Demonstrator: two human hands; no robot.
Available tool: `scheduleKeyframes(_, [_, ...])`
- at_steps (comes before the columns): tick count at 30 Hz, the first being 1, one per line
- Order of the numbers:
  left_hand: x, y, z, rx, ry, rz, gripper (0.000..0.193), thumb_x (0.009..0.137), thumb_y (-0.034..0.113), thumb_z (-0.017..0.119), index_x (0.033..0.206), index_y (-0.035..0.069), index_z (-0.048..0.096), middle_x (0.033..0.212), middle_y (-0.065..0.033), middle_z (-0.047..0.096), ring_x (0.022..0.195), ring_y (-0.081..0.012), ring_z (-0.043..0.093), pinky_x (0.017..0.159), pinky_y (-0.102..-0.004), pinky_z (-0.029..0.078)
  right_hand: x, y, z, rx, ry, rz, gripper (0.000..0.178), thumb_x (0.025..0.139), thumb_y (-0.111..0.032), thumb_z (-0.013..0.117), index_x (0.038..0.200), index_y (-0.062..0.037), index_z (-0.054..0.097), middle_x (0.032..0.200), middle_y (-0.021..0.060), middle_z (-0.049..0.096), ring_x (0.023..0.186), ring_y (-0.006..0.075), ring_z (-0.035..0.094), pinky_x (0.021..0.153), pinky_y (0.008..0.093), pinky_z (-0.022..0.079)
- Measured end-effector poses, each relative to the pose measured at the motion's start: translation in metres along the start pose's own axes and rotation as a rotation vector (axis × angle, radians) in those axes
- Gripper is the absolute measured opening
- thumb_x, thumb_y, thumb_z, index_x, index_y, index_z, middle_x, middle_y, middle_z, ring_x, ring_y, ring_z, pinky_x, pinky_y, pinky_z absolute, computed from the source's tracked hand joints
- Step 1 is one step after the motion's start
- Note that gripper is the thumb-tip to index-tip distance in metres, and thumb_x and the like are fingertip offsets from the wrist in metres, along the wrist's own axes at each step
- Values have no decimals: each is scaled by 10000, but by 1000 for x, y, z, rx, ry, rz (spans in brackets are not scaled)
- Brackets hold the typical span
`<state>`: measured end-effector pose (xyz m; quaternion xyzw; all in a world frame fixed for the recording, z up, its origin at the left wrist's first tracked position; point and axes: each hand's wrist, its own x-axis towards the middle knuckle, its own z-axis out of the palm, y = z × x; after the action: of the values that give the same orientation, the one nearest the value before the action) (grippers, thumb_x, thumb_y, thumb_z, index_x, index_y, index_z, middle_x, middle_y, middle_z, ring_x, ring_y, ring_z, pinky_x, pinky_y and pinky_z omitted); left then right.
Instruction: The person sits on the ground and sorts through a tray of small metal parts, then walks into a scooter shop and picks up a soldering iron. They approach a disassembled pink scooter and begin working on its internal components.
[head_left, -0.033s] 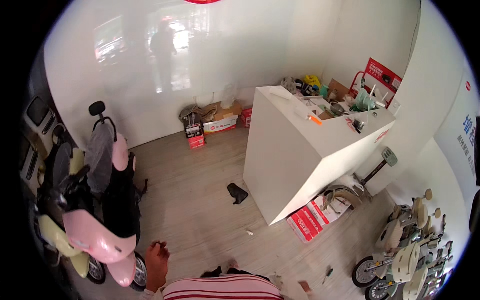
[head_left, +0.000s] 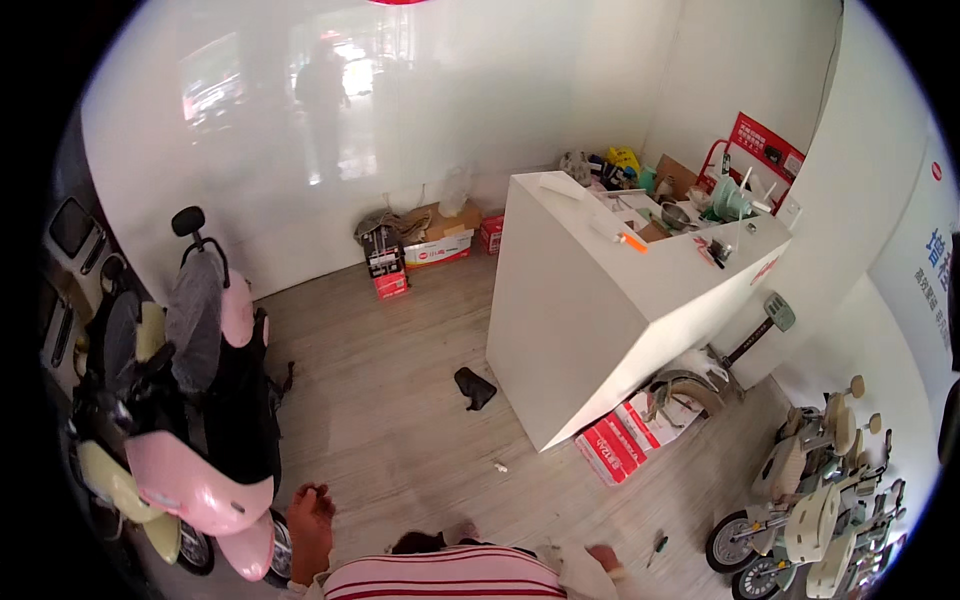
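My left hand (head_left: 311,520) is raised at the lower left, beside the front of a pink scooter (head_left: 200,483). Its fingers are loosely bent and a little apart, with nothing visible in them. My right hand (head_left: 603,559) shows only in part at the lower edge, right of my striped shirt (head_left: 445,577); its fingers are too blurred to make out. On the floor to its right lies a small screwdriver-like tool (head_left: 657,547). A black, curved piece (head_left: 474,388) rests on the floor ahead, near the white counter.
A white counter (head_left: 570,310) stands ahead, its top cluttered with tools and bowls. Red-and-white boxes (head_left: 612,450) sit at its foot. Cartons (head_left: 440,240) line the back wall. Pale scooters (head_left: 812,520) stand at the right; a yellow scooter (head_left: 112,480) stands beyond the pink one.
The view has shifted very slightly. My right hand shows a bit higher and more fully at the lower edge. My left hand keeps nearly the same pose.
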<state>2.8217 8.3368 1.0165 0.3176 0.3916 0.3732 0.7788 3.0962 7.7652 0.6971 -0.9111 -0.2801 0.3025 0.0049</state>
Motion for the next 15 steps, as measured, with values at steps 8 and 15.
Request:
scheduleKeyframes(8, [300,45,16,-250,125,-95,74,890,182,549,876,133,602,770,-16,632,708,-154,589,649,-291,502,218,-246,-481,1089,1270,123,166,940,-103,493,1016,-13,609,803,36,579,710,119,541,658,271,467])
scheduleKeyframes(15, [541,109,236,-84,94,-259,283,944,389,509,777,161,506,589,16,420,530,-126,411,504,-290,384,296,-287,-630,646,1762,249,148,940,-38,489,1050,16,571,983,64,558,844,135,512,778,263,437])
